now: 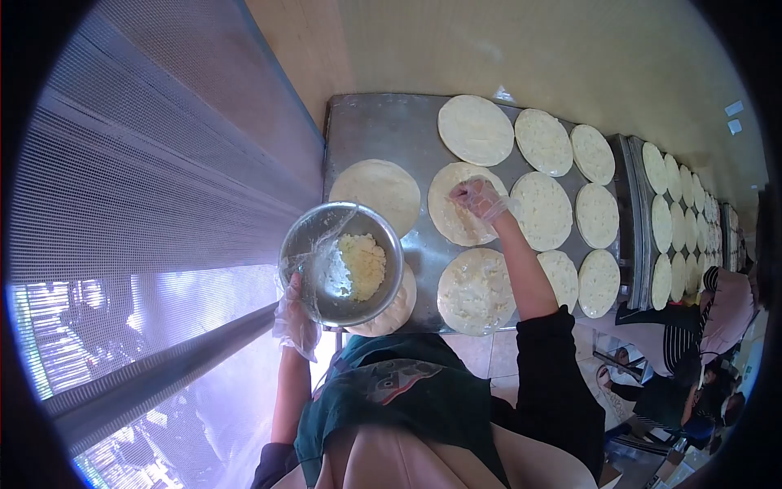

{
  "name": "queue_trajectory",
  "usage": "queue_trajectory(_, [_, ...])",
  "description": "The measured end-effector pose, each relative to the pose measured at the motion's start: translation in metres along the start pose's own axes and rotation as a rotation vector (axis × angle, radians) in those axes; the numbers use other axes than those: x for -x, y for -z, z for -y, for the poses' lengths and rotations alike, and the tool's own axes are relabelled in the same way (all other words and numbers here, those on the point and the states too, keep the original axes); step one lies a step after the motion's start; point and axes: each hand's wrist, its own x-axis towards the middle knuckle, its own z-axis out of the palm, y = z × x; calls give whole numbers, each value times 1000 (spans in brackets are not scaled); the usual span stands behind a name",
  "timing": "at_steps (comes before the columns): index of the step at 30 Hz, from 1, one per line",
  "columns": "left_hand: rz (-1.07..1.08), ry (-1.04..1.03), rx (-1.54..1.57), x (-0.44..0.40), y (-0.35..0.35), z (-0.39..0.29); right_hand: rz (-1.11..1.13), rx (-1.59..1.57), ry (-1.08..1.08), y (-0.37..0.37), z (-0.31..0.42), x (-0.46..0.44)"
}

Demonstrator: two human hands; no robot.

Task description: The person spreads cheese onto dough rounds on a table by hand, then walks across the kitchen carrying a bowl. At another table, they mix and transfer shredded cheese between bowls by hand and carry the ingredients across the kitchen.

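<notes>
My left hand (296, 316), in a clear plastic glove, grips the rim of a metal bowl (314, 228) at its lower left. Inside the bowl lies a crumbly pale yellow mixture (364, 265), heaped toward the right side. My right hand (479, 199), also gloved, is over a round flat dough disc (446, 220) in the middle row, its fingers bunched together. Whether anything is pinched in those fingers is hidden. Just below, another dough disc (476, 293) carries scattered pale bits. The bowl partly covers two more discs, one above (376, 189) and one below (401, 310).
The discs rest on a metal table (375, 122) beside a wall (423, 49). Further tables with rows of discs (655, 169) continue to the right. Several people (680, 350) are at the lower right. A mesh curtain (163, 163) and a metal rail (171, 371) stand on the left.
</notes>
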Motion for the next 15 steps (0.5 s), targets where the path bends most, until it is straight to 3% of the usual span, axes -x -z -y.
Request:
queue_trajectory(2, [12,-13,17,-1,3,1,19,-365,-67,-5,-6,-6])
queue_trajectory(3, [12,-12,16,-1,5,2,20,-367,-68,-5,-5,-6])
queue_trajectory(5, [28,-7,11,-3,9,3,-37,-304,127,-6,1,-9])
queue_trajectory(12, [55,-17,22,1,3,1,-137,-78,71,-20,28,-19])
queue_trajectory(15, [18,-40,-1,-1,4,2,-230,-521,-76,-41,17,-33])
